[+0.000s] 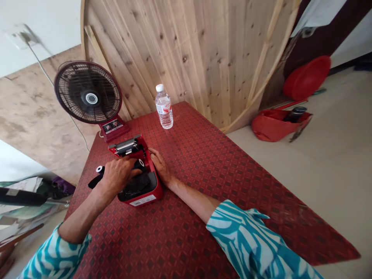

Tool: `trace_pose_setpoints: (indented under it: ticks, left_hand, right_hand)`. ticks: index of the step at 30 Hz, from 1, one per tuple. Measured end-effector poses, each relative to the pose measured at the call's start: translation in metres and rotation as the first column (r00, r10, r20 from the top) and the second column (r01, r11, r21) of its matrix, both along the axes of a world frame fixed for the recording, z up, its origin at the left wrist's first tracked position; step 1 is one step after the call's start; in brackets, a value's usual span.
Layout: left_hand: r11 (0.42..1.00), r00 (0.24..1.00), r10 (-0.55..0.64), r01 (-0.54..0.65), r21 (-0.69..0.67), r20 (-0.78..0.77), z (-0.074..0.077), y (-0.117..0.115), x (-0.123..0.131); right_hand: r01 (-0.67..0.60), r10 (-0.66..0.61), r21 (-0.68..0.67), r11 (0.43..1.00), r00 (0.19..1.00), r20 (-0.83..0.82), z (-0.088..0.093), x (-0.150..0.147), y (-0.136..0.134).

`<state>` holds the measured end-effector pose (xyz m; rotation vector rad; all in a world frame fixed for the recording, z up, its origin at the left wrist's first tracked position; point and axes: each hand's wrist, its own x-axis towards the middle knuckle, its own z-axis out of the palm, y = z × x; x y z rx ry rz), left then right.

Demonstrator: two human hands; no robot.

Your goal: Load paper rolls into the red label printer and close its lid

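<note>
Red machine [151, 179] near the worktop's [186, 228] left edge needs steadying by the open right hand [161, 168] — left hand [119, 174], grip unclear.

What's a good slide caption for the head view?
Left hand over an open red box, right hand against its side, fan behind.

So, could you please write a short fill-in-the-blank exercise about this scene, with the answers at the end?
1. The right hand rests against the outer side of the red device, while the ____ hand is over its interior.
2. The device's lid is not shut but ____.
3. The plastic bottle has a ____ cap.
4. Of the bottle and the fan, the one farther right in the view is the ____.

Missing words: left; open; white; bottle.
</note>
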<state>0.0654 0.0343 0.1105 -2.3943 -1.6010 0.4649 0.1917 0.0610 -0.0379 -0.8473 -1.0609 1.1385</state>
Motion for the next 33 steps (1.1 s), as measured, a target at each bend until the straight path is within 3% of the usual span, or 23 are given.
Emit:
trace_pose_setpoints:
  ticks: [4, 9, 14, 16, 19, 21, 25, 29, 33]
  left_hand:
    - [0.998, 0.998, -0.050, 0.049, -0.049, -0.026, -0.006, 0.003, 0.009]
    - [0.981, 0.996, -0.087, 0.083, -0.176, -0.017, -0.016, 0.024, 0.013]
    - [0.960, 0.985, -0.138, 0.159, -0.229, 0.105, -0.019, 0.035, -0.004]
    - [0.954, 0.943, -0.166, 0.227, -0.195, 0.288, -0.017, 0.028, -0.018]
    - [0.960, 0.801, -0.154, 0.259, -0.102, 0.579, -0.011, 0.007, -0.041]
    - [0.964, 0.719, -0.149, 0.260, -0.063, 0.679, -0.011, -0.010, -0.053]
    - [0.953, 0.646, -0.228, 0.301, 0.030, 0.728, -0.025, -0.028, -0.061]
    - [0.942, 0.609, -0.299, 0.310, 0.127, 0.734, -0.041, -0.025, -0.059]
    - [0.906, 0.580, -0.412, 0.342, 0.248, 0.703, -0.043, -0.029, -0.057]
  right_hand:
    - [0.008, -0.008, 0.011, 1.000, 1.000, 0.008, 0.000, 0.000, 0.001]
    - [0.007, -0.007, 0.009, 1.000, 1.000, 0.026, 0.000, 0.001, 0.000]
    - [0.001, -0.002, 0.014, 1.000, 1.000, 0.019, 0.000, 0.002, 0.000]
    - [-0.002, 0.002, 0.012, 1.000, 1.000, 0.027, 0.000, 0.002, -0.001]
    - [-0.003, 0.003, 0.003, 1.000, 0.999, 0.035, 0.001, 0.002, -0.001]
    - [-0.002, 0.002, 0.004, 1.000, 0.999, 0.038, 0.001, 0.003, -0.001]
    - [0.004, -0.005, 0.007, 1.000, 0.999, 0.054, 0.001, 0.003, -0.002]
    - [0.005, -0.004, -0.004, 1.000, 0.998, 0.069, 0.000, 0.004, -0.003]
    - [0.000, 0.001, -0.015, 1.000, 0.998, 0.062, 0.000, 0.004, -0.003]
